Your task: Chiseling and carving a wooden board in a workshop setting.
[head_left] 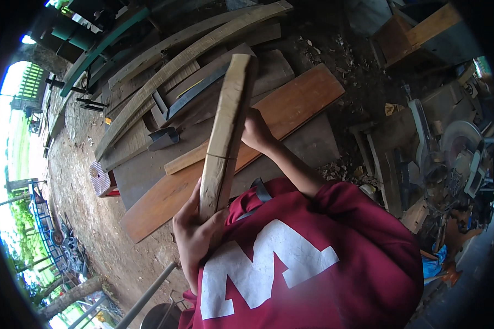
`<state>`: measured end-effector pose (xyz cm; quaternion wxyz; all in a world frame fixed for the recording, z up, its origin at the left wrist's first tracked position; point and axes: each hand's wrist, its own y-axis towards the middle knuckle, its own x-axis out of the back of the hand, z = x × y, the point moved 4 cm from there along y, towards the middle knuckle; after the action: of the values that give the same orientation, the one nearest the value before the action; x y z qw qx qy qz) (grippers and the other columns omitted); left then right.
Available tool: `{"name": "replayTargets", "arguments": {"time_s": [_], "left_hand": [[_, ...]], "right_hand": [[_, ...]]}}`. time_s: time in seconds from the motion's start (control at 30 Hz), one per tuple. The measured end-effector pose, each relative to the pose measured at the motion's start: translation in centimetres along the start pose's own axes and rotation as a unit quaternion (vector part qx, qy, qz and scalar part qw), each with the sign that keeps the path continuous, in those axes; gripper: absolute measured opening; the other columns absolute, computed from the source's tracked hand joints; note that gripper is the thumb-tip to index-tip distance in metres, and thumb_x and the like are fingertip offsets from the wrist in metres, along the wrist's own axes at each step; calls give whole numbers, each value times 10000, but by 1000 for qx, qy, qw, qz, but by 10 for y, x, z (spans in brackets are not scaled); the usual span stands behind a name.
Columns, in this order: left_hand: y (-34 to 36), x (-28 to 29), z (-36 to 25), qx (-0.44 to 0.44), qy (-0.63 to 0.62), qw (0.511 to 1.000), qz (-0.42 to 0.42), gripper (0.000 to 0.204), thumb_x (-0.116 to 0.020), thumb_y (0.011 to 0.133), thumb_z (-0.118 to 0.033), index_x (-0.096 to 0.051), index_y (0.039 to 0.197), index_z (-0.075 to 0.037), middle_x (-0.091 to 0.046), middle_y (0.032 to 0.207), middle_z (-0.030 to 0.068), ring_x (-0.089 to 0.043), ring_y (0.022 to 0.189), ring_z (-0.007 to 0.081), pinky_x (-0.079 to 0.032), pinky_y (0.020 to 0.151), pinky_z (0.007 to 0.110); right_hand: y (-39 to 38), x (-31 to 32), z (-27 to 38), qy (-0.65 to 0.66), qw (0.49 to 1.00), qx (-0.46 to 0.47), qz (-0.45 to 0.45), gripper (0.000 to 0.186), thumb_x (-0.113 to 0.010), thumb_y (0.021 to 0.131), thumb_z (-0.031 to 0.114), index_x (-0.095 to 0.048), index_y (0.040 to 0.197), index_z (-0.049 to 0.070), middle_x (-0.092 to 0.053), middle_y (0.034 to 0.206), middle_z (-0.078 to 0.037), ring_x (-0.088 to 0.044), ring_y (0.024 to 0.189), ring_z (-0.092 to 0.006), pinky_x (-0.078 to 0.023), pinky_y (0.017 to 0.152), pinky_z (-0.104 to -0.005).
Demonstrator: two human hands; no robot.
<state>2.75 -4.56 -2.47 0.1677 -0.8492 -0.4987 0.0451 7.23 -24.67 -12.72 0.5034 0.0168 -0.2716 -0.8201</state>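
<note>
A squared length of timber is held up at a slant in front of my body, with a thin dark line across its pale face. My left hand wraps round its near end, thumb on one side and fingers on the other. Further up, my right hand is closed against its right side; the timber hides some of those fingers. Beneath it lies a long reddish-brown plank, with a narrow wooden strip beside it.
Curved wooden pieces and a dark metal square lie on the worktable beyond. A patterned box stands at its left edge. To the right is machinery with a round disc. A metal pole rises at lower left.
</note>
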Motion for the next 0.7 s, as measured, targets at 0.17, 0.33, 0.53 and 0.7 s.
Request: {"name": "replayTargets", "arguments": {"time_s": [0.17, 0.33, 0.53, 0.7], "left_hand": [[-11, 7, -41, -87, -90, 992, 0, 602, -644, 554, -52, -457, 1108, 91, -570, 929, 121, -538, 849, 164, -402, 775, 246], [11, -7, 6, 56, 65, 996, 6, 583, -663, 616, -45, -444, 1145, 62, -574, 958, 87, -526, 856, 116, -386, 798, 222], [6, -8, -16, 9, -29, 999, 40, 593, -676, 578, -39, -462, 1120, 73, -577, 945, 79, -523, 858, 122, -383, 797, 231], [11, 4, -20, -38, -31, 997, 67, 517, -687, 554, -104, -530, 1017, 66, -589, 841, 82, -538, 758, 128, -417, 707, 249]], "right_hand": [[2, 2, 6, 75, 995, -63, 1, 189, -595, 734, 95, -417, 768, 40, -510, 625, -86, -527, 579, -224, -412, 545, -301], [2, 3, 4, 38, 998, -50, 4, 156, -581, 711, 36, -503, 844, 19, -575, 736, -128, -583, 723, -246, -445, 614, -303], [5, 9, 0, 30, 998, -62, -4, 140, -588, 721, 54, -466, 785, 26, -537, 656, -93, -534, 597, -183, -420, 568, -273], [5, 14, 3, 52, 997, -43, -37, 181, -594, 760, 139, -446, 757, 35, -495, 592, -65, -483, 528, -159, -405, 533, -265]]}}
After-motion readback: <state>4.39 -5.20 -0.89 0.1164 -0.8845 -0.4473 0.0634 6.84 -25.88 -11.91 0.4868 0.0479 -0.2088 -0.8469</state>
